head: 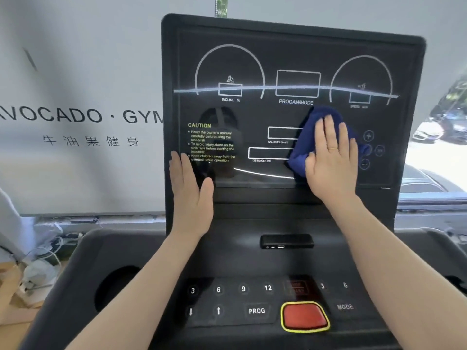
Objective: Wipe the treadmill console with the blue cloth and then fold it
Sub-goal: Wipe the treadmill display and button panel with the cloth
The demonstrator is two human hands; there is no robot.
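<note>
Console (290,59) panel: glossy, smooth, reflective black. Cloth (307,137) on panel: soft blue fabric, bunched. Deck (151,248) below panel: matt dark plastic. Red button (304,316): glossy.

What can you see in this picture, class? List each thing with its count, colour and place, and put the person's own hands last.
Screen panel: one, black, upright at centre.
Cloth: one, blue, pressed flat on the panel's lower right.
Caution text: one block, yellow and white, panel's lower left.
Stop button: one, red with yellow rim, bottom centre.
Number keys: a row, white on black, above the stop button.
Small box: one, black, on the ledge below the panel.
Banner: one, white, left wall.
Left hand: one, flat on the panel's left edge.
Right hand: one, flat on the cloth.
</note>
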